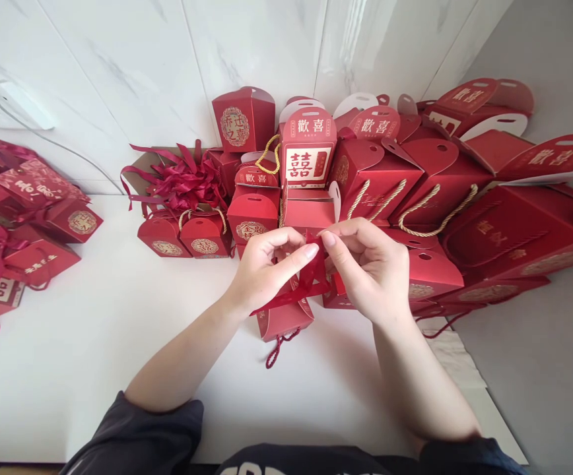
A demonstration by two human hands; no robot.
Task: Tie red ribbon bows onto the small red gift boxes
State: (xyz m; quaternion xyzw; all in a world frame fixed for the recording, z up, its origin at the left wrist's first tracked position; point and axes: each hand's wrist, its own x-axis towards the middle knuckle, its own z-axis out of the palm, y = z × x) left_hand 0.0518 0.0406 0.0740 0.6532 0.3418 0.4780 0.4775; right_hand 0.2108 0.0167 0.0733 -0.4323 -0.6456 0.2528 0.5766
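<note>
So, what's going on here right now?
A person's left hand and right hand are pinching a red ribbon over a small red box, above the white table. I can't tell whether it's knotted. More red boxes stand behind, with bunched ribbons to their left.

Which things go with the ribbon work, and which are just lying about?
With the work:
Red ribbon, pinched by the left hand and right hand
Small red box just below, probably
Ribbon pile, probably

Just about:
Grey cable
Far-left boxes, perhaps; no hand touches them
</note>
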